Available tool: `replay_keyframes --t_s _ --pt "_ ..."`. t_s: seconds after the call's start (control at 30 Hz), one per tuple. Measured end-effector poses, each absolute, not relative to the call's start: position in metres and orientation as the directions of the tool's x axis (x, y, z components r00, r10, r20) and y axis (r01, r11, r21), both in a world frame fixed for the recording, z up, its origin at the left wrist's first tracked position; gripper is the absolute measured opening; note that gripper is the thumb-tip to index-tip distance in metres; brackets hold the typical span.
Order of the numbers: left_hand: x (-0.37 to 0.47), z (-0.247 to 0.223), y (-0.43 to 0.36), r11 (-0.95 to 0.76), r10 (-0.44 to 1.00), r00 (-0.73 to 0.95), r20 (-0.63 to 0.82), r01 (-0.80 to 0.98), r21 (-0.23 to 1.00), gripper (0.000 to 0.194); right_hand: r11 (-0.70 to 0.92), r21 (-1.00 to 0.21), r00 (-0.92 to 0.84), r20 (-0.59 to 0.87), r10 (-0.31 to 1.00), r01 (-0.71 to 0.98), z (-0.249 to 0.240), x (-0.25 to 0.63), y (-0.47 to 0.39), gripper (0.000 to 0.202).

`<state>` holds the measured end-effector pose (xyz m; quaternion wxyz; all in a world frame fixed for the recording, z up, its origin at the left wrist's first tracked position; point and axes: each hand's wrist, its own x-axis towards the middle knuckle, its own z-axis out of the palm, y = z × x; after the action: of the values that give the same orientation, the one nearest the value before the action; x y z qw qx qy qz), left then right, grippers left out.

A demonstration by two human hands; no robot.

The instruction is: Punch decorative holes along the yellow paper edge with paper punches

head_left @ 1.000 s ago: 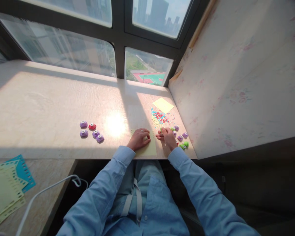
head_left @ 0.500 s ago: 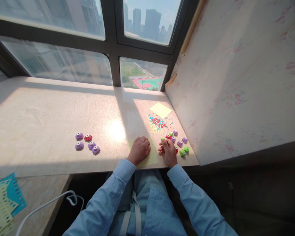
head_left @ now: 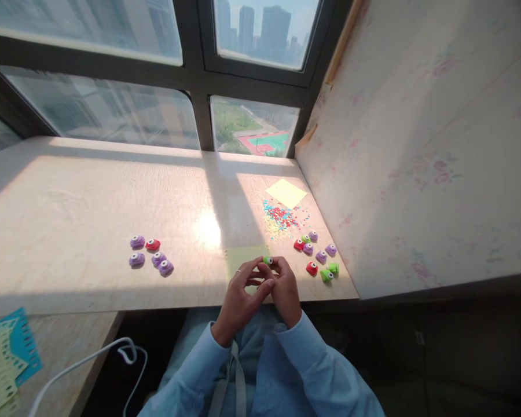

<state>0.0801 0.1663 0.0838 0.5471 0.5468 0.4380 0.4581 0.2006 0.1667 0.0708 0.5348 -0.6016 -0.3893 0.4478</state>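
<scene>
Above the sheet's right part, a small green paper punch (head_left: 267,260) with a white-ringed eye is held at the fingertips where my two hands meet. My right hand (head_left: 285,288) is closed around it from the right. From the left, my left hand (head_left: 242,294), with a ring on one finger, curls its fingertips against the punch. Below them lies a pale yellow sheet (head_left: 238,256) with small holes along its left edge; my hands hide much of it. Several more punches lie to the right: a red punch (head_left: 312,268), a green punch (head_left: 327,275) and a purple punch (head_left: 320,256) among them.
Blue, red and yellow paper bits (head_left: 280,217) lie scattered beyond my hands, beside a yellow paper piece (head_left: 286,193). Purple and red punches (head_left: 136,259) stand at left. Punched blue and yellow sheets (head_left: 4,359) and a white cable (head_left: 82,353) are at lower left. A wall (head_left: 395,202) bounds the right.
My right hand has moved left with the green punch, away from the other punches. My left hand has lifted off the sheet and met it.
</scene>
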Motion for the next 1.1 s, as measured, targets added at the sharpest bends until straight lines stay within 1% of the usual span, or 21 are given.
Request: replay_keyframes --t_s 0.1,0.17,0.23,0.3,0.4,0.47,0.57,0.63,0.7,0.8,0.93,1.1 --pt "0.076 0.074 0.159 0.073 0.994 0.091 -0.065 -0.077 0.994 0.055 -0.115 -0.984 0.238 -0.08 0.968 0.138 0.07 0.192 0.158 0.029" --pt "0.072 0.069 0.157 0.134 0.991 0.047 -0.129 -0.136 0.982 0.06 -0.075 -0.978 0.196 -0.037 0.98 0.194 0.071 0.188 0.153 0.03" --pt "0.068 0.066 0.158 0.146 0.989 0.001 -0.149 -0.179 0.973 0.06 -0.04 -0.981 0.149 -0.012 0.989 0.19 0.072 0.184 0.149 0.034" --pt "0.061 0.065 0.16 0.112 0.99 -0.066 -0.124 -0.166 0.98 0.055 -0.022 -0.987 0.091 -0.007 0.996 0.16 0.075 0.181 0.146 0.036" --pt "0.044 0.062 0.167 0.073 0.989 -0.126 -0.077 -0.036 0.997 0.049 0.004 -0.988 0.001 0.004 1.0 0.155 0.079 0.184 0.146 0.034" --pt "0.029 0.056 0.174 0.064 0.989 -0.143 -0.049 0.104 0.992 0.047 0.033 -0.979 0.002 0.034 0.999 0.202 0.079 0.191 0.149 0.033" --pt "0.004 0.045 0.187 0.032 0.984 -0.174 0.04 0.395 0.918 0.043 0.027 -0.957 0.123 0.065 0.99 0.289 0.073 0.21 0.158 0.036" --pt "-0.009 0.036 0.195 -0.086 0.977 -0.125 0.174 0.512 0.855 0.038 -0.056 -0.952 0.229 0.015 0.973 0.3 0.065 0.225 0.166 0.042" --pt "-0.016 0.03 0.203 -0.191 0.957 -0.058 0.283 0.608 0.771 0.032 -0.166 -0.951 0.291 -0.087 0.953 0.26 0.058 0.238 0.172 0.052" --pt "-0.017 0.025 0.21 -0.256 0.931 -0.005 0.365 0.703 0.663 0.025 -0.264 -0.958 0.291 -0.222 0.931 0.115 0.053 0.248 0.177 0.063" --pt "-0.013 0.024 0.21 -0.251 0.923 0.016 0.384 0.782 0.571 0.021 -0.291 -0.954 0.262 -0.299 0.917 -0.069 0.056 0.246 0.176 0.064" --pt "-0.009 0.026 0.207 -0.228 0.933 0.025 0.36 0.814 0.534 0.022 -0.318 -0.92 0.232 -0.369 0.9 -0.231 0.064 0.234 0.174 0.058"
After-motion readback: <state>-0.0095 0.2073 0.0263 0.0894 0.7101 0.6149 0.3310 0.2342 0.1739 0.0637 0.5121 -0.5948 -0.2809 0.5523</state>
